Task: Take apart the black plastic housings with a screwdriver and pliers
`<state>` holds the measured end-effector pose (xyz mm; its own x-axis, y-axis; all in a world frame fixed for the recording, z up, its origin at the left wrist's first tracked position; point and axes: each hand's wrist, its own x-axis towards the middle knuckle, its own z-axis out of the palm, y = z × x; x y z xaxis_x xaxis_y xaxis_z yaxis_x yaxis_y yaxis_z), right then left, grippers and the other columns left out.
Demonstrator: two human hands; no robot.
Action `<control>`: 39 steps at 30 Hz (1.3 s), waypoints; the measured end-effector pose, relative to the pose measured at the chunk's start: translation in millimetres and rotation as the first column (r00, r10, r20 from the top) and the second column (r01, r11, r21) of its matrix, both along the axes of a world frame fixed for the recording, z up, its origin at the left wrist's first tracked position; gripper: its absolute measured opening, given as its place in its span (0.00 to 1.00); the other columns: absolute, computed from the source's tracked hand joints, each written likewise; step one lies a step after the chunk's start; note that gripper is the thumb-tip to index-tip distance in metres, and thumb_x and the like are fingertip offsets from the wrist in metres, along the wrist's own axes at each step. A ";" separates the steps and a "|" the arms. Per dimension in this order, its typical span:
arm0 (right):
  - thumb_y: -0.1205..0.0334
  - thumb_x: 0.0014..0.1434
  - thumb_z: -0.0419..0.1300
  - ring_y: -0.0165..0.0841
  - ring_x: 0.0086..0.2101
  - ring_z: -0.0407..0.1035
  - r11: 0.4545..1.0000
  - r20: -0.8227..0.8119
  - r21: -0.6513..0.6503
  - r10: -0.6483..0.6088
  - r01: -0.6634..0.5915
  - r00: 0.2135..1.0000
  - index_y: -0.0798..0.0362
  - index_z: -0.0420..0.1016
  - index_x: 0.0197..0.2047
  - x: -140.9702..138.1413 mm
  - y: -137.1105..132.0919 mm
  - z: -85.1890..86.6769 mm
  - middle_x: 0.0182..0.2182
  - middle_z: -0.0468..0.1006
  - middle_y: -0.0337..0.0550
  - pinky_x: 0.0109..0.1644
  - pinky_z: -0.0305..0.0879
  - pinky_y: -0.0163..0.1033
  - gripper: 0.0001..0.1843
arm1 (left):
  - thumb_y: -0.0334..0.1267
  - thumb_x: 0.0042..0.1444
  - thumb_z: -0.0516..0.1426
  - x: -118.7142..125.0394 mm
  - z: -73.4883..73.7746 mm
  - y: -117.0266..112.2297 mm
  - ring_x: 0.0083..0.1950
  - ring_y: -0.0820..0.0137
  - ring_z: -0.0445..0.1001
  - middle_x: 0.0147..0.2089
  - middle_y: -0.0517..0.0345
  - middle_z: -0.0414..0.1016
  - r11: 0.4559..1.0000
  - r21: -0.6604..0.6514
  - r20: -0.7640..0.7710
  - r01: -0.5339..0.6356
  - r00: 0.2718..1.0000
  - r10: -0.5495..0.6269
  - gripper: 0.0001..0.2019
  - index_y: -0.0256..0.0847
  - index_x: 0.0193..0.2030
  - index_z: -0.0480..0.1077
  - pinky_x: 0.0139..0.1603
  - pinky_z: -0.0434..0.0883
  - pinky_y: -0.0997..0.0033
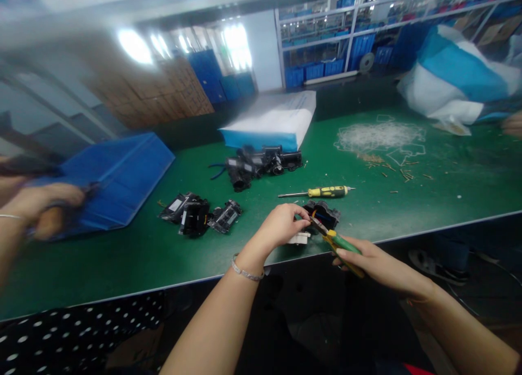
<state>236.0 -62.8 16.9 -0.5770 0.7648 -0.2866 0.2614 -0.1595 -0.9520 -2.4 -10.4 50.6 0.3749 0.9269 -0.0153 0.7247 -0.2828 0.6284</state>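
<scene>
My right hand is wrapped around a pair of pliers with green and yellow handles. The pliers' jaws point up and left, at the edge of an open black plastic housing with thin coloured wires inside. Thumb and forefinger of my left hand are pinched together right by the jaw tips; what lies between them is too small to make out. Below those fingers sits a white part, partly covered by the hand. Just beyond the housing lies a yellow and black screwdriver.
Black plastic units lie to the left, more black parts farther back by a white and blue package. Small brass-coloured pins and clear strands lie right. At far left, another person's hand is at a blue bin.
</scene>
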 end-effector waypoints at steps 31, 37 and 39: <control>0.45 0.62 0.53 0.29 0.22 0.59 0.902 -0.078 0.222 -0.361 0.369 0.929 0.54 0.70 0.39 -5.6 -5.2 -21.6 0.22 0.65 0.36 0.26 0.59 0.34 0.20 | 0.39 0.54 0.58 -1.7 -2.3 3.3 0.41 0.68 0.76 0.40 0.59 0.80 0.998 -0.058 0.014 -0.033 0.999 0.034 0.07 0.42 0.36 0.76 0.46 0.69 0.71; 0.46 0.60 0.55 0.49 0.47 0.67 0.493 0.283 0.842 -0.751 0.220 0.597 0.57 0.57 0.66 57.2 49.0 -33.5 0.47 0.71 0.59 0.51 0.64 0.52 0.36 | 0.41 0.55 0.57 -1.3 1.3 0.4 0.40 0.68 0.75 0.40 0.58 0.79 0.997 -0.051 -0.013 -0.051 0.999 0.051 0.08 0.42 0.37 0.75 0.43 0.68 0.70; 0.47 0.60 0.55 0.53 0.47 0.67 0.473 0.383 0.876 -0.803 0.096 0.457 0.59 0.59 0.65 71.6 61.0 -42.3 0.47 0.71 0.63 0.49 0.64 0.57 0.36 | 0.42 0.55 0.56 -1.3 2.1 -0.1 0.39 0.68 0.74 0.41 0.58 0.79 0.997 -0.052 -0.031 -0.063 0.998 0.062 0.08 0.43 0.37 0.75 0.40 0.67 0.70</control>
